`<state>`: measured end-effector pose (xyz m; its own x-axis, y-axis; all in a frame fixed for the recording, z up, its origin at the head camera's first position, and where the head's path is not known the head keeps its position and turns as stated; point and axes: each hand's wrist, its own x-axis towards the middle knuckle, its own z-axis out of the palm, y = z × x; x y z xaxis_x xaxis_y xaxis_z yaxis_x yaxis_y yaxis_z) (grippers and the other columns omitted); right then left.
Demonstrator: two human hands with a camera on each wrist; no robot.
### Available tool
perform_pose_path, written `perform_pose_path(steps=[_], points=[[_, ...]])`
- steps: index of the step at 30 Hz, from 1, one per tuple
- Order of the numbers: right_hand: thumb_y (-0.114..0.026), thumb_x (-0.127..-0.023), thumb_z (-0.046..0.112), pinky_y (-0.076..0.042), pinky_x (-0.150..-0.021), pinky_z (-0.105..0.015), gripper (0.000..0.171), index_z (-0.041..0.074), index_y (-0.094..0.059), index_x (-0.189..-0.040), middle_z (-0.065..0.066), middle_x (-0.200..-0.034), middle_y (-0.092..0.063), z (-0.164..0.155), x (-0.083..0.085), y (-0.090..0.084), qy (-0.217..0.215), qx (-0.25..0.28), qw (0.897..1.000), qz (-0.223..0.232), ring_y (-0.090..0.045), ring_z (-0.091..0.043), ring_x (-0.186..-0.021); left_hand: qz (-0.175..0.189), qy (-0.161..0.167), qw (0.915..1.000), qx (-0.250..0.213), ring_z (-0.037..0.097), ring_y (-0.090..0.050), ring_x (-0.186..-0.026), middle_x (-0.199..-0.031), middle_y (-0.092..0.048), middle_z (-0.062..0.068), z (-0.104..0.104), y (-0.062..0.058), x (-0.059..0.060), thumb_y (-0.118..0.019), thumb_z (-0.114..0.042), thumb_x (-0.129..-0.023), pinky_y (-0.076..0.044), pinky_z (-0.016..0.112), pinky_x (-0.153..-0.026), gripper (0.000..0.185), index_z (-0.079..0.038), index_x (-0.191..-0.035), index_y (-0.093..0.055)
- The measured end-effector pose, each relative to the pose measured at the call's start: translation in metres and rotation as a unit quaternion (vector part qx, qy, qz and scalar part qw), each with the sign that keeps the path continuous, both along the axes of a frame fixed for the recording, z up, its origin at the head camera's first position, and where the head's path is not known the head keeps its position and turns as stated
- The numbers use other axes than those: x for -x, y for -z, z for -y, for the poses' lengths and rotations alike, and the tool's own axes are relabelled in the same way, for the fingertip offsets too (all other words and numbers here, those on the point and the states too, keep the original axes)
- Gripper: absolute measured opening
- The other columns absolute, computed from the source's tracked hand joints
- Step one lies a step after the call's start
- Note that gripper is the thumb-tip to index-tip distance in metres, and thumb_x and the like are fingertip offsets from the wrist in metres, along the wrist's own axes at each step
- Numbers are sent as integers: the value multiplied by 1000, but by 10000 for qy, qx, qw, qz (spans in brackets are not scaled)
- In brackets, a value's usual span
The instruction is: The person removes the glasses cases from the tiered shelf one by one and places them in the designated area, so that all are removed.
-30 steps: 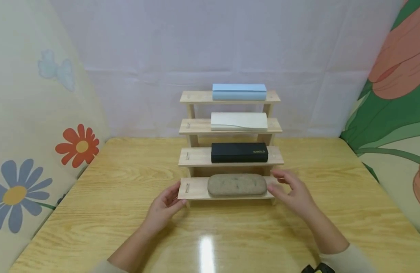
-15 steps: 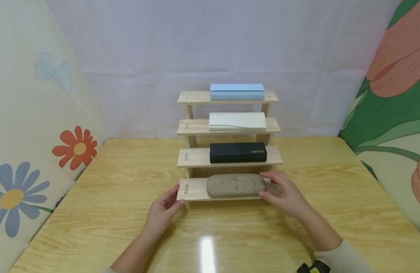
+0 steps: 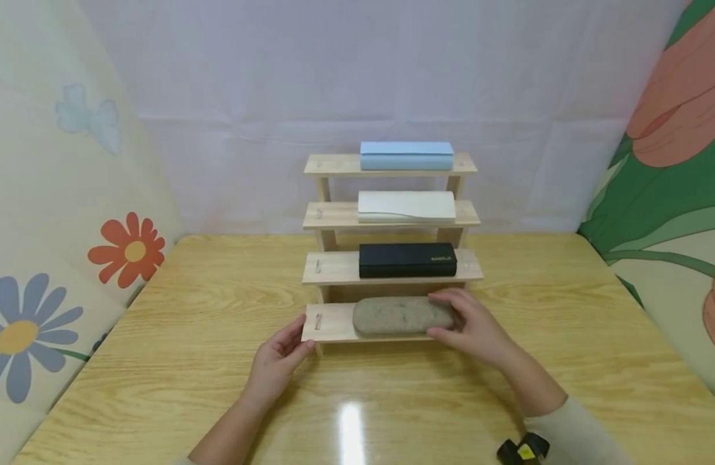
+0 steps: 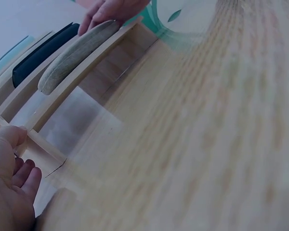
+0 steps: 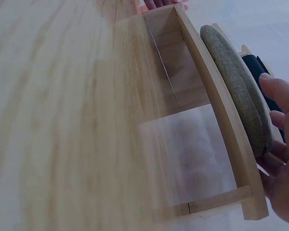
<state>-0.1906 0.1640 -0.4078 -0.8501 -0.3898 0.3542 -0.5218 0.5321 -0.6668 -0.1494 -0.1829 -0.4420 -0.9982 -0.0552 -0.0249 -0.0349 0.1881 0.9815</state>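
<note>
A tiered wooden display stand [image 3: 328,323] bears a glasses case on each step. My left hand [image 3: 278,361] grips the left end of its lowest board, thumb at the front edge; in the left wrist view the other fingers of that hand [image 4: 12,178] curl below the board. On that lowest step lies a grey-green fabric glasses case [image 3: 392,316], rounded at both ends. My right hand [image 3: 473,329] holds its right end, thumb in front and index finger behind. In the right wrist view, fingers of the right hand [image 5: 282,154] come round the end of the fabric case [image 5: 236,82].
Above stand a black glasses case [image 3: 407,260] with gold lettering, a white one [image 3: 406,207] and a light blue one [image 3: 406,156]. The stand rests on a wood-grain table [image 3: 217,290]. White cloth [image 3: 357,77] hangs behind; flowered panels flank both sides.
My right hand has moved left from beside the fabric glasses case to around its right end. My left hand has stayed at the stand's left end.
</note>
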Motion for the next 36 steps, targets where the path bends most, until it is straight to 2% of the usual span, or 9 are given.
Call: perform_pose_path(steps=[4, 9, 12, 16, 20, 28, 36], points=[[-82, -79, 19, -48, -100, -54, 54, 7, -61, -127, -15, -130, -59, 4, 3, 0, -49, -209, 9998, -52, -56, -35, -118, -80, 12, 10000, 29, 22, -54, -126, -145, -50, 19, 0, -2, -1, -64, -2, -93, -51, 12, -90, 52, 3, -142, -47], [-81, -80, 22, -46, -101, -56, 56, 9, -60, -130, -14, -133, -57, 8, 5, -1, -104, -285, 9995, 112, -54, -35, -121, -80, 53, 10000, 7, 23, -53, -127, -145, -49, 18, 0, -4, -2, -63, -3, -93, -50, 10, -90, 53, 3, -143, -46], [-81, -80, 22, -46, -100, -55, 55, 9, -60, -130, -13, -133, -57, 10, 6, 0, -136, -299, 9993, 164, -55, -34, -120, -87, 53, 9999, -21, 10, -56, -121, -145, -50, 19, -1, -3, -2, -63, -1, -93, -50, 10, -89, 53, 3, -143, -45], [-82, -80, 22, -47, -99, -54, 54, 9, -61, -129, -13, -131, -58, 13, 8, 1, -184, -321, 9992, 134, -55, -34, -119, -96, 37, 9999, -29, 6, -57, -117, -144, -50, 20, -1, -2, -2, -63, -1, -93, -50, 10, -89, 53, 3, -142, -46], [-82, -80, 23, -47, -100, -53, 55, 9, -60, -129, -12, -131, -59, 17, 8, -1, -232, -385, 9989, 165, -55, -33, -119, -100, 26, 9999, 20, 21, -55, -124, -144, -51, 19, 0, -2, -2, -64, -3, -93, -50, 11, -89, 53, 2, -143, -46], [-83, -78, 27, -47, -99, -53, 60, 10, -60, -131, -11, -131, -59, 21, 9, -3, -229, -547, 9980, 203, -54, -32, -119, -36, -58, 9999, 128, 21, -56, -124, -144, -52, 17, 0, 1, -1, -65, -2, -92, -52, 13, -90, 52, 1, -141, -48], [-85, -75, 30, -47, -100, -53, 65, 13, -59, -132, -9, -131, -60, 23, 10, -4, -117, -761, 9967, 243, -53, -31, -120, -126, 8, 9999, 106, 31, -53, -128, -144, -51, 19, 0, -1, -2, -64, -4, -93, -51, 12, -90, 52, 2, -142, -47]])
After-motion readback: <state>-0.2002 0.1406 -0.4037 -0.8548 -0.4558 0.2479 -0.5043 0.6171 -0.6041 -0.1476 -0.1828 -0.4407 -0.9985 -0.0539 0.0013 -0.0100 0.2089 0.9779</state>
